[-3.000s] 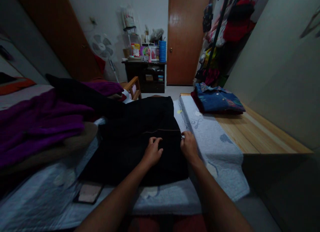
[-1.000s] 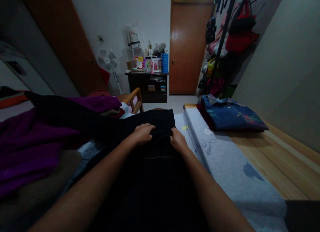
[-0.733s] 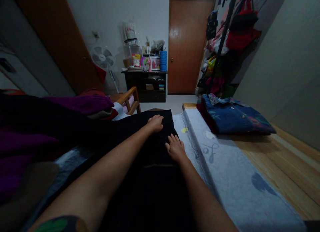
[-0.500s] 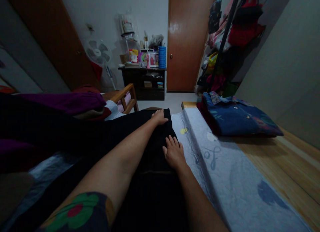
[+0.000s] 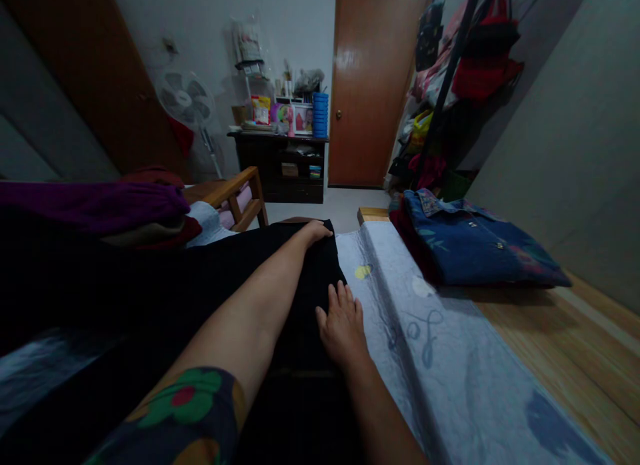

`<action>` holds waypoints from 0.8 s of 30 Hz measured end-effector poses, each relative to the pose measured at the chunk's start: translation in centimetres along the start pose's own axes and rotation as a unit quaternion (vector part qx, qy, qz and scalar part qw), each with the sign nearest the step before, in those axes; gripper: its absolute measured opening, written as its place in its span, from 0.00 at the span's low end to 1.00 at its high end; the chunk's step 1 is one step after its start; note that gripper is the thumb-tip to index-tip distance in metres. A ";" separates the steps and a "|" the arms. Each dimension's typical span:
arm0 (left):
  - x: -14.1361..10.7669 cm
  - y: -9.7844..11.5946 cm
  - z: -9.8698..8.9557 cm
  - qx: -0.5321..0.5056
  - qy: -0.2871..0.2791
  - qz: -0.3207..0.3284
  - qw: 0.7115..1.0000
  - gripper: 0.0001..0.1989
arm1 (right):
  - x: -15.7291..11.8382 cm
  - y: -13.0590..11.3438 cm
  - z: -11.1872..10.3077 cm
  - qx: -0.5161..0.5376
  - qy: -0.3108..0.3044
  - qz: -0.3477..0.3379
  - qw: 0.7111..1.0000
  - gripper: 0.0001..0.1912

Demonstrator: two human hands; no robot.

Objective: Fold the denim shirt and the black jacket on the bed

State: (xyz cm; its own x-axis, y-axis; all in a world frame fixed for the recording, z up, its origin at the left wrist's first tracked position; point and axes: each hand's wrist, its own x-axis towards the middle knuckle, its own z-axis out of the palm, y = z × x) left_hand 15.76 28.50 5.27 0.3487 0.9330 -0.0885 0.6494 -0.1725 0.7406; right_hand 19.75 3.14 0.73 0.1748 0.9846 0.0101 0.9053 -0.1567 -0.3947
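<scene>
A black garment [image 5: 270, 251], perhaps trousers, is spread over the bed in front of me, its exact shape lost in the dark. At its far right corner, my left hand [image 5: 316, 231] is closed over the edge, the thumb on top and the fingertips partly hidden. My right hand [image 5: 344, 323] lies flat and palm down along the garment's right edge, with the fingers apart. Under the garment is a light grey patterned sheet [image 5: 400, 305]. On the right, a folded blue denim shirt [image 5: 480, 238] with a floral collar tops a dark red folded piece.
Purple clothing [image 5: 100, 208] is piled on the left, near a wooden armrest [image 5: 240, 188]. Bare wooden boards [image 5: 560, 325] show beside the sheet at right. Farther off stand a fan [image 5: 185, 98], a dark cabinet [image 5: 280, 165], a door [image 5: 375, 85] and hanging bags [image 5: 483, 75].
The view has shifted slightly. My right hand has slid a little toward me along the garment's edge. My left hand stays at the far corner, its fingers now less visible.
</scene>
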 end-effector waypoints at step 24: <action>-6.1 -1.8 4.2 0.333 -0.054 0.184 0.923 0.29 | 0.0 0.0 0.1 -0.018 0.007 0.021 1.000 0.33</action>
State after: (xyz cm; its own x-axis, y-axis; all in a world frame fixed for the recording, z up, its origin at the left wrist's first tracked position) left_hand 15.29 21.81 1.71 0.6703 0.7421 -0.0046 0.7328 -0.6608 0.1623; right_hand 19.72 3.14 0.67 0.2181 0.9759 0.0081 0.9102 -0.2004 -0.3625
